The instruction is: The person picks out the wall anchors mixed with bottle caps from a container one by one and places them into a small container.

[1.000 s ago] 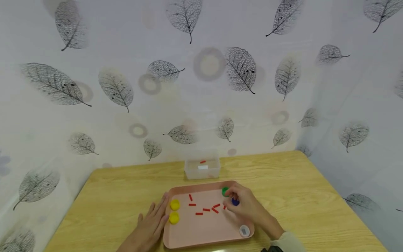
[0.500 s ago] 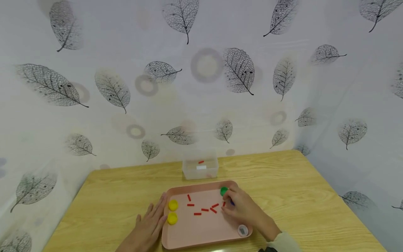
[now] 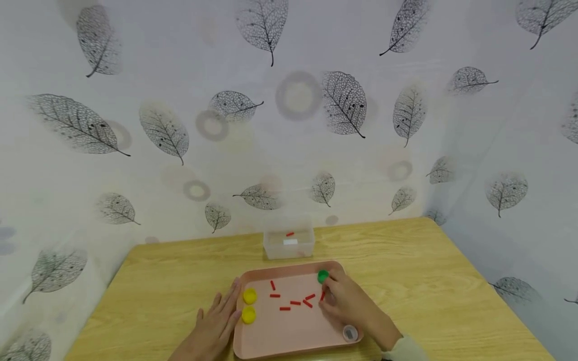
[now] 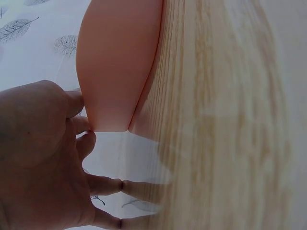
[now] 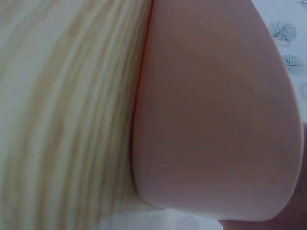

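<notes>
My left hand (image 3: 212,321) lies at the left edge of the pink tray (image 3: 289,341), with its fingers extended and fingertips against the rim. In the left wrist view that hand (image 4: 43,158) touches the outer wall of the tray (image 4: 120,62). Over the tray's right side, my right hand (image 3: 347,303) has curled fingers. Its thumb and forefinger close on a small red stick (image 3: 322,296). Several more red sticks (image 3: 295,303) lie scattered across the tray's middle. A green bottle cap (image 3: 322,277) sits just beyond the right fingertips. The right wrist view shows mostly tray wall (image 5: 216,110).
Two yellow caps (image 3: 249,296) stand along the tray's left side. A white cap (image 3: 349,333) with something grey inside is at the near right corner. Behind the tray stands a clear plastic box (image 3: 289,249) containing a red stick, on the wooden table (image 3: 189,260).
The right thumb and forefinger have drawn together around the red stick. A blue cap seen earlier beneath that hand is now hidden by it. My left hand has stayed in place.
</notes>
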A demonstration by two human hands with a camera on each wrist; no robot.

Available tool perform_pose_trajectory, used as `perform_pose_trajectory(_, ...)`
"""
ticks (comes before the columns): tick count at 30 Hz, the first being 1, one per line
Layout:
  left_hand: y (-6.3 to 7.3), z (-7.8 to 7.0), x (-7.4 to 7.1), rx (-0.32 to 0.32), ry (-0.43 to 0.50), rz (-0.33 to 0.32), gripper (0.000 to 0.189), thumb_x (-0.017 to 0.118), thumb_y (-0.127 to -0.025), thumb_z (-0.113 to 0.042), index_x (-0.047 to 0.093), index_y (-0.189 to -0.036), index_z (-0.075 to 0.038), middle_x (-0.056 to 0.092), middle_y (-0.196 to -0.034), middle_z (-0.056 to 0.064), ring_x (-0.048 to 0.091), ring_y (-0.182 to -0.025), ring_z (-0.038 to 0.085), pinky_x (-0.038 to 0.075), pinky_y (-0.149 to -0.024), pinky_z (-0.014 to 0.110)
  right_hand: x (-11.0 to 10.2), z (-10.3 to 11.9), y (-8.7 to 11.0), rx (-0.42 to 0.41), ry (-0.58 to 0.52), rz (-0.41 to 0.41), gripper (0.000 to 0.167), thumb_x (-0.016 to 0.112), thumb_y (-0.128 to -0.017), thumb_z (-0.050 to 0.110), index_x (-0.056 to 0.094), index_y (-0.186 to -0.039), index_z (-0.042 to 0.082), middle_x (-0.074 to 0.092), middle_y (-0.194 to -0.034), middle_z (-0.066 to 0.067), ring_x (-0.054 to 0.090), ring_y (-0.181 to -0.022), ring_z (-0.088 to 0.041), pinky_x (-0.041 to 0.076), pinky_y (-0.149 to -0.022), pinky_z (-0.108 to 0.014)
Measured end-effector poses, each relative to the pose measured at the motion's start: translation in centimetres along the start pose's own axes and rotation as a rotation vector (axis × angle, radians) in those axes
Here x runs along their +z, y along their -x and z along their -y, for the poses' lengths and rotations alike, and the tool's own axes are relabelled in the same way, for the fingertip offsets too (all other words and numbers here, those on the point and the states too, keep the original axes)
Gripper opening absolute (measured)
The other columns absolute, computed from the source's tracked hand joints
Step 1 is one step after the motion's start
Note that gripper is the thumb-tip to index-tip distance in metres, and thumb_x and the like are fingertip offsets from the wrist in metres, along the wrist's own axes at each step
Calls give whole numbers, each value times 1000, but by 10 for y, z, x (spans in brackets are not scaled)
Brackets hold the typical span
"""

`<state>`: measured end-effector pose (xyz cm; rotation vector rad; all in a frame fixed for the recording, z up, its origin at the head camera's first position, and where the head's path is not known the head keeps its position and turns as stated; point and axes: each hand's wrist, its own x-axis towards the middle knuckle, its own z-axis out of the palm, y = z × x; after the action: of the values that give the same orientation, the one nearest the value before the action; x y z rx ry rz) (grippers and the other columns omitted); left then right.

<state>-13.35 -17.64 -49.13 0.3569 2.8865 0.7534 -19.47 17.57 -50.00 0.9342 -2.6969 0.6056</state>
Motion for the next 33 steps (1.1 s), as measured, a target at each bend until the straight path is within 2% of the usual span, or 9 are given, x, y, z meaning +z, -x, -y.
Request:
perform_pose_trajectory(11,0,4,-1,-12,17,22,61,31,-113,-45,15,-166,-22,13,-170,0,23,-147,55,9,-100,89,3,6,0,-34,37,-35,23,88,-80,19,67,-84,10,49,-93,5,45,-82,-6,51,-70,-23)
perform_pose_trajectory(16,0,4,-2,-13,15,19,60,31,-113,-45,14,-166,-23,14,-170,-1,23,-148,54,9,-100,89,2,8,0,-43,38,-25,22,87,-81,20,68,-84,10,51,-92,4,44,-82,-7,50,-70,-22)
perform_pose_trajectory(23,-2,4,-5,7,20,13,60,30,-112,-47,13,-166,-26,11,-170,-4,22,-149,52,10,-101,89,1,10,0,-52,10,-24,21,85,-82,19,67,-87,10,56,-98,1,51,-91,-10,53,-76,-24)
perform_pose_trajectory(29,-4,7,-6,17,33,30,60,30,-113,-46,14,-166,-24,12,-171,-2,21,-149,53,9,-100,89,-1,11,-1,-63,-8,-50,20,84,-82,16,66,-87,10,52,-96,4,51,-91,-10,54,-78,-26)
perform_pose_trajectory(33,-6,8,-6,13,45,42,61,29,-112,-47,13,-166,-25,11,-171,-3,19,-150,53,7,-100,89,-3,13,-1,-95,9,-72,21,85,-81,16,66,-89,9,53,-97,2,51,-91,-9,55,-78,-25)
